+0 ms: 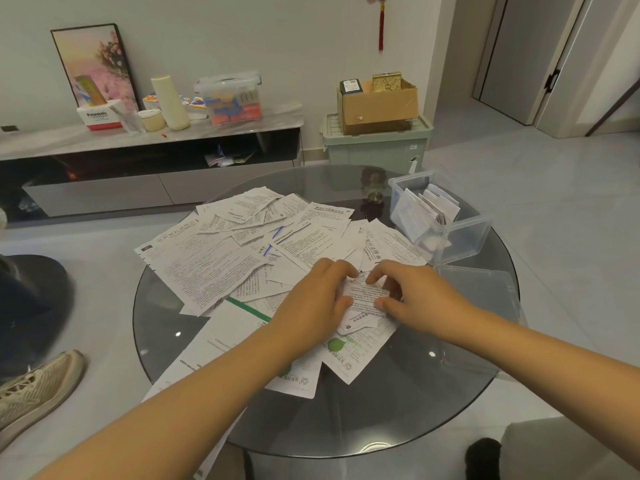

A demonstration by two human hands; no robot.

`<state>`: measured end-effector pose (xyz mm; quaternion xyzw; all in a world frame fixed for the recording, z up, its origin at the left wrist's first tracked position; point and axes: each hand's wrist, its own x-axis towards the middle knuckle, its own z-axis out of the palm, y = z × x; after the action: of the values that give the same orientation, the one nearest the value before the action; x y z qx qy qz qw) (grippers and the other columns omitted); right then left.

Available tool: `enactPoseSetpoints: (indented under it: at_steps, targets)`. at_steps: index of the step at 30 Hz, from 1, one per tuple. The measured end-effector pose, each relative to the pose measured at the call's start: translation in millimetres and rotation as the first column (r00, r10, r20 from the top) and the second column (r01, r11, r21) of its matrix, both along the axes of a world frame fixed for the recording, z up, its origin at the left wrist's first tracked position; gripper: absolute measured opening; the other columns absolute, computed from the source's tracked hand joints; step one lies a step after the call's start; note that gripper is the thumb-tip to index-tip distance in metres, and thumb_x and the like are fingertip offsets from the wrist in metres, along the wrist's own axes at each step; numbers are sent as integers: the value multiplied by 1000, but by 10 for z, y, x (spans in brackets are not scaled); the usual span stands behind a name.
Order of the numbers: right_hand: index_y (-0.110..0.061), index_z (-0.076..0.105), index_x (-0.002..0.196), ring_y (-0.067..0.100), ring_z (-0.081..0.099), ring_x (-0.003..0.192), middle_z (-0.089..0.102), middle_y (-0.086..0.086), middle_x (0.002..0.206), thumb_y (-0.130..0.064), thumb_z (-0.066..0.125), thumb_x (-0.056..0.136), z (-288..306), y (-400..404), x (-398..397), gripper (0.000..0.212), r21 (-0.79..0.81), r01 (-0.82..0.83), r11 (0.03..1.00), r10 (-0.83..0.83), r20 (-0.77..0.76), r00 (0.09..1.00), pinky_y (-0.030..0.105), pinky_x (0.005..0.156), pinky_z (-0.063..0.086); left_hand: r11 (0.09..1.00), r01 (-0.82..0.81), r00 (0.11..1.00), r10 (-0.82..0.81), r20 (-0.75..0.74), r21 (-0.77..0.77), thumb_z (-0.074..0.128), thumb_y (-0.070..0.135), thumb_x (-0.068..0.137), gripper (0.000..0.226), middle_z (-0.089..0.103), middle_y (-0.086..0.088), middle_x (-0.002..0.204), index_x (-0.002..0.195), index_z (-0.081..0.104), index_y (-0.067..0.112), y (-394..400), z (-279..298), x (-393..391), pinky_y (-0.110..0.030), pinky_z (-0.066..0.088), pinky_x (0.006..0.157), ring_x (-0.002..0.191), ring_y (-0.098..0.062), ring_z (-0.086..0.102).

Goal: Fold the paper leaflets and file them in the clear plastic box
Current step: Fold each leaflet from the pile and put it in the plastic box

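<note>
Glass desk [398,393] is carrying loose sheets while left hand [311,299] and right hand [412,296] are pinching one leaflet [363,296]; edges should be aligned before creasing.

A home living room. Low TV-style cabinet [149,174] along far wall w/ household clutter on top: framed flower picture [95,64] leaning on the wall, tissue box [100,116], cream bottle [171,102], lidded storage box [230,97] of coloured packs. Red Chinese knot ornament [381,15] hangs on the wall, far right. Cardboard box [379,103] sits on a green plastic storage bin [377,143] on the floor. Grey interior door [523,53] at far right. Pale glossy floor tiles [554,188]. Round glass bench [346,410] near centre, a sneaker [38,386] at near left.
</note>
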<state>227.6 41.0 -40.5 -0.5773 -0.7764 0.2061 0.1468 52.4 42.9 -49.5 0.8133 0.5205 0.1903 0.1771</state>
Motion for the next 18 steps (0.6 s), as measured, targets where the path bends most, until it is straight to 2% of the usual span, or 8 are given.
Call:
enactPoseSetpoints:
  at_steps: [2,6,8,10,12,15,18]
  targets:
    - [-29,55,110,13,54,87,52,-8,92,-24,64,86,-34,9,-4,26,17,15,1000,-16,4,1000,26,76,45,1000,-17,1000,17,22,-23,59,18,90,24,44,8,113,114,53,23,21,-6,7,-28,48,84,89,-7,53]
    - [-29,65,114,12,41,109,51,-10,112,-37,59,89,-30,23,-12,27,146,-86,986,51,229,972,25,86,37,1000,-1,1000,2,28,-29,64,21,87,7,49,10,104,94,66,20,70,-32,5,-26,46,84,87,-6,51]
    - [-28,63,119,11,37,105,54,-10,113,-48,57,87,-5,29,-19,38,129,-167,977,117,326,938,24,81,34,998,39,999,-39,-4,-50,69,28,83,16,51,12,101,98,68,21,96,-25,-6,-22,43,81,86,-4,50]
    - [-28,63,117,10,36,98,57,-8,108,-51,54,87,16,24,-24,39,119,-212,970,152,385,910,25,75,31,995,70,997,-73,-36,-64,72,31,81,24,51,12,100,102,68,21,117,3,-19,-19,40,79,85,-3,48]
    - [-25,67,106,12,43,94,59,-6,100,-45,50,90,23,14,-26,31,147,-231,962,154,409,899,27,73,38,995,83,994,-87,-62,-62,71,30,82,24,54,9,102,104,68,21,127,23,-27,-20,41,81,86,-4,48]
    - [-19,67,88,17,52,84,63,-2,86,-34,41,89,34,-2,-46,29,205,-219,954,112,433,894,31,68,44,996,71,996,-75,-54,-61,66,27,86,19,57,7,106,104,69,21,115,30,-18,-25,44,85,92,-7,51]
    - [-20,65,91,18,55,87,65,-3,90,-32,39,91,69,-6,-31,29,266,-159,951,51,372,927,30,65,42,1000,7,1000,-7,-4,-13,61,24,89,14,60,6,102,99,71,19,99,75,26,-34,47,85,92,-11,55]
